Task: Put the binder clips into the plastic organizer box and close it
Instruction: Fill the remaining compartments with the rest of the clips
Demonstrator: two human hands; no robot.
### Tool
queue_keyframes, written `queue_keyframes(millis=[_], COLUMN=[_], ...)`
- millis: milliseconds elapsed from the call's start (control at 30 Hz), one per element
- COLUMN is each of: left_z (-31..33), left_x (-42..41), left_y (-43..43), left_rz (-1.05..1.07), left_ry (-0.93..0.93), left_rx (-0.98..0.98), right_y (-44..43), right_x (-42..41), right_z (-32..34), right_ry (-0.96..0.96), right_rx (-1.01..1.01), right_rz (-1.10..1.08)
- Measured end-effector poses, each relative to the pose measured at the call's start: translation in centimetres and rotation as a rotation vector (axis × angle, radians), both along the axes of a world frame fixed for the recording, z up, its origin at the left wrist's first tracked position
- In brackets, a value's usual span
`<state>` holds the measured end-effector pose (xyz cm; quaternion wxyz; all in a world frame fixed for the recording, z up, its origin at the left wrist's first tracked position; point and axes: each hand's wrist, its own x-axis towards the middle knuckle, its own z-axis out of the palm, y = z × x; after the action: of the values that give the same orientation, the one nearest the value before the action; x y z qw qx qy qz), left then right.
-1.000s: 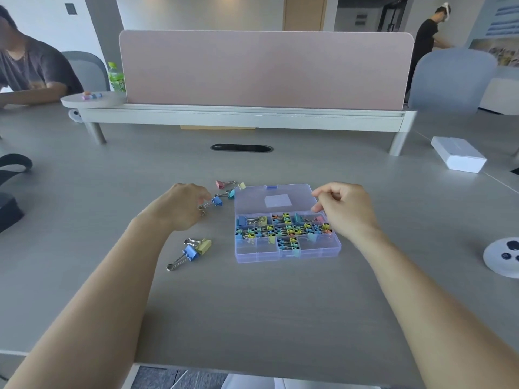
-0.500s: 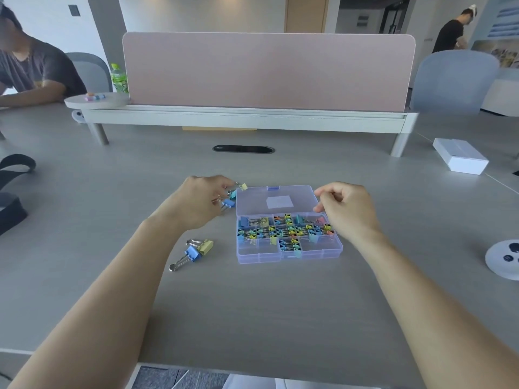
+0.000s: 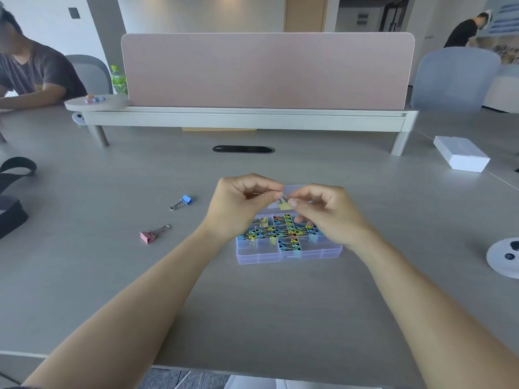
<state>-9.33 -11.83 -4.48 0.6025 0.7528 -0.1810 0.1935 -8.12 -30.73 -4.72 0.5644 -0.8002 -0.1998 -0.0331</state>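
Observation:
A clear purple plastic organizer box [image 3: 289, 255] lies open on the grey table, its compartments filled with several coloured binder clips. Its lid lies flat behind it, mostly hidden by my hands. Above the box my left hand [image 3: 241, 206] and my right hand [image 3: 323, 211] meet, both pinching a yellow binder clip [image 3: 283, 204] by its wire handles. A blue binder clip [image 3: 184, 201] and a pink binder clip [image 3: 150, 235] lie loose on the table to the left of the box.
A pink divider screen [image 3: 266, 71] on a white shelf spans the back. A white box [image 3: 460, 157] sits at the right, a round white device [image 3: 504, 258] at the right edge, a black strap [image 3: 14, 175] at the left. Other people sit and stand in the background.
My left hand has lifted from the clips left of the box and come over it, joining my right hand on a yellow clip. The loose clips on the table lie in different spots.

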Motion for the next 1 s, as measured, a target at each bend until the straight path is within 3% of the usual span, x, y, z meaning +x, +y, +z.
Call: queue_keyframes(millis=[133, 267, 333, 433, 533, 667, 1000], left_z=[0.0, 0.6, 0.9, 1.1, 0.5, -1.3, -2.6], left_x=[0.2, 0.8, 1.7, 2.8, 2.6, 2.5, 2.2], left_y=[-0.7, -1.2, -1.3, -1.7, -2.7, -2.9, -3.0], left_rz=[-0.049, -0.075, -0.053, 0.018, -0.016, -0.064, -0.117], left_ry=[-0.045, -0.031, -0.036, -0.058, -0.082, -0.165, -0.174], left_rx=[-0.056, -0.050, 0.112, 0.527, 0.743, 0.888, 0.936], right_y=[-1.0, -2.0, -3.0, -4.2, -4.7, -4.7, -4.7], right_x=[0.4, 1.0, 1.7, 2.7, 3.0, 3.0, 3.2], right_z=[0.2, 0.5, 0.3, -0.6, -1.0, -1.2, -1.4], right_ry=[0.152, 0.156, 0.090, 0.019, 0.040, 0.081, 0.067], right_rx=[0.178, 0.221, 0.117, -0.178, -0.334, -0.397, -0.400], right_rz=[0.095, 0.129, 0.016, -0.130, -0.163, -0.152, -0.171])
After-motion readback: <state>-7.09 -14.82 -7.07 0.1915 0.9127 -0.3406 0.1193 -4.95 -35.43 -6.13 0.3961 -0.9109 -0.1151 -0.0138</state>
